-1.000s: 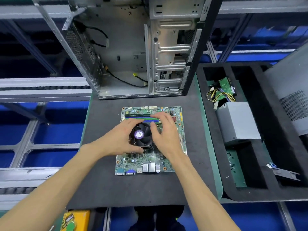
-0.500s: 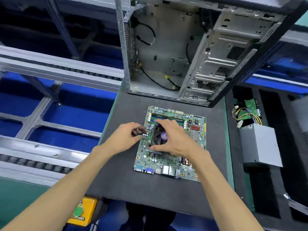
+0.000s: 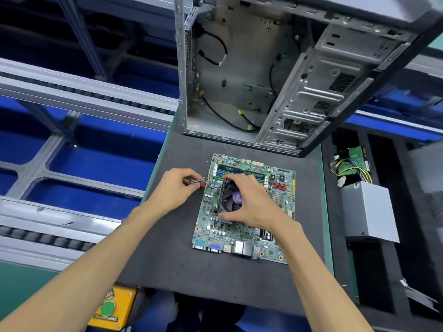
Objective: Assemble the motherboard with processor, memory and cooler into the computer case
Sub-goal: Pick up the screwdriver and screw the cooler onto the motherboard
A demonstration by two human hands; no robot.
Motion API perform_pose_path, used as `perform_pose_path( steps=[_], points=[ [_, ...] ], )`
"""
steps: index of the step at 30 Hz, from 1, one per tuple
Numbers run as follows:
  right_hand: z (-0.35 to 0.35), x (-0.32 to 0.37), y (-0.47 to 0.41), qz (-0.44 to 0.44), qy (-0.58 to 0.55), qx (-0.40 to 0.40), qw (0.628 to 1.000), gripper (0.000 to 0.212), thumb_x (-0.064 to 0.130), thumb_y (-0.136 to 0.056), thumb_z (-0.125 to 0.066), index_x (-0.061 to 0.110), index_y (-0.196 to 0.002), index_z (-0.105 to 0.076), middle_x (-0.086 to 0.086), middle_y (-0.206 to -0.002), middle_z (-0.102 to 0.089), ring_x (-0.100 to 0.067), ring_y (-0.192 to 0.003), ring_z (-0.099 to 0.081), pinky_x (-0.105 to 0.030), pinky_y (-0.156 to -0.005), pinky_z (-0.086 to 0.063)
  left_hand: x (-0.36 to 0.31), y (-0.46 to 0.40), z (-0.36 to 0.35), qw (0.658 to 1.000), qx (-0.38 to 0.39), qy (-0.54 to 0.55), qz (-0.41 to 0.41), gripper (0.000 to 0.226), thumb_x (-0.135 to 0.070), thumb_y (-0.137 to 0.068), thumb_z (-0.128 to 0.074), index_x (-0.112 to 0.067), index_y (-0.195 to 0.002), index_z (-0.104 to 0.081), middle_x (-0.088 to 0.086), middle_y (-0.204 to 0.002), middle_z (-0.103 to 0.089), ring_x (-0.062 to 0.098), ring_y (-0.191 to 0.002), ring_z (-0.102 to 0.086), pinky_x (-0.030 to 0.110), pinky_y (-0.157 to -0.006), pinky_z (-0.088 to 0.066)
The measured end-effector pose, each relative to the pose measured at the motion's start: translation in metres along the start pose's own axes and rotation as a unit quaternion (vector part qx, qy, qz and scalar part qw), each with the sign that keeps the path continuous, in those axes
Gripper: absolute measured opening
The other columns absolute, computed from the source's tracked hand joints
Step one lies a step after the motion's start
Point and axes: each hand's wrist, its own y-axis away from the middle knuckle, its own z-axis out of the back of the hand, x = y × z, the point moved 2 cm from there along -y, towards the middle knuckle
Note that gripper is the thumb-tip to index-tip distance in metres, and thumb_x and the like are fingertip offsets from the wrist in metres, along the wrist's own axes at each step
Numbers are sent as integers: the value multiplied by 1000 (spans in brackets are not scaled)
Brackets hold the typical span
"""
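Note:
A green motherboard (image 3: 239, 233) lies flat on a dark mat (image 3: 182, 259). A black cooler fan (image 3: 230, 200) with a purple hub sits on the board. My right hand (image 3: 249, 200) grips the cooler from above, fingers and thumb curled round its sides. My left hand (image 3: 177, 188), just left of the board, pinches the cooler's coloured fan cable (image 3: 199, 181). Memory sticks (image 3: 239, 171) sit in slots at the board's far edge. The open metal computer case (image 3: 251, 75) stands behind the board with black cables inside.
A black foam tray (image 3: 335, 236) on the right holds a grey power supply (image 3: 369, 209) with yellow and black wires and a small green board (image 3: 357, 159). Conveyor rails (image 3: 72, 92) run on the left. A yellow box with a green button (image 3: 110, 307) sits below the mat.
My left hand came off the cooler, moved left and took hold of the fan cable. My right hand stayed on the cooler. The view shifted left and tilted.

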Motion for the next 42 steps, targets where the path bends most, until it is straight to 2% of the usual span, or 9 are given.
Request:
perform_pose_path(
  steps=[3, 5, 7, 11, 17, 30, 35, 39, 42],
  points=[
    [-1, -1, 0, 4, -1, -5, 1000, 98, 54, -72, -83, 31, -152, -32, 8, -144, -42, -14, -131, -31, -45, -115, -30, -1, -5, -1, 998, 27, 47, 28, 13, -9, -88, -73, -21, -92, -78, -2, -79, -75, 12, -70, -70, 25, -73, -55],
    [-1, -1, 0, 4, -3, -8, 1000, 98, 55, -71, -83, 31, -152, -32, 9, -144, -42, -14, -131, -31, -44, -114, -30, -1, -7, -1, 998, 27, 51, 29, 13, -9, -87, -73, -19, -94, -79, 1, -81, -76, 16, -73, -70, 31, -75, -57],
    [-1, -1, 0, 5, -4, -9, 1000, 99, 56, -71, -83, 31, -152, -32, 9, -142, -43, -14, -130, -31, -43, -114, -30, -1, -10, -1, 999, 19, 23, 15, 13, -11, -87, -74, -23, -89, -79, -3, -79, -75, 16, -74, -68, 29, -73, -54],
    [-3, -2, -1, 6, -1, -11, 1000, 99, 57, -71, -82, 31, -152, -31, 9, -143, -43, -14, -131, -32, -43, -114, -29, -5, -13, -5, 999, 25, -38, -19, 26, -15, -88, -73, -39, -78, -70, -13, -77, -72, 5, -72, -63, 8, -62, -43],
    [-4, -3, -1, 6, -4, -15, 1000, 99, 58, -71, -82, 31, -152, -32, 10, -142, -43, -14, -129, -32, -41, -113, -30, -5, -14, -10, 998, 36, -57, -18, 12, -17, -87, -74, -29, -84, -73, -8, -79, -72, 0, -67, -60, 5, -60, -38],
    [-5, -4, -1, 10, -9, -20, 1000, 98, 57, -71, -81, 31, -152, -33, 10, -141, -44, -13, -130, -32, -42, -113, -30, -8, -11, -5, 999, 22, 4, -25, 30, -16, -89, -72, -43, -76, -67, -25, -68, -68, -4, -73, -63, 5, -61, -41],
    [-4, -3, -1, 4, -7, -19, 1000, 98, 57, -72, -81, 30, -153, -33, 10, -141, -44, -12, -130, -32, -43, -114, -30, -7, -16, -11, 998, 33, -48, -31, 12, -18, -90, -71, -28, -84, -72, -25, -73, -64, -3, -71, -62, 7, -64, -42],
    [-4, -2, -1, 4, -6, -17, 1000, 98, 58, -71, -81, 31, -152, -33, 10, -140, -44, -12, -130, -32, -43, -114, -30, -14, -18, -13, 988, 43, -135, -68, 6, -19, -91, -68, -20, -92, -74, -6, -87, -70, 11, -72, -59, 30, -76, -51],
    [-4, -2, -1, 3, -4, -14, 1000, 98, 57, -72, -81, 30, -152, -33, 10, -141, -44, -13, -130, -32, -43, -114, -29, -23, -22, -11, 977, 51, -192, -78, 7, -18, -89, -68, -18, -91, -75, 1, -92, -73, 18, -77, -60, 32, -76, -49]
  ],
)
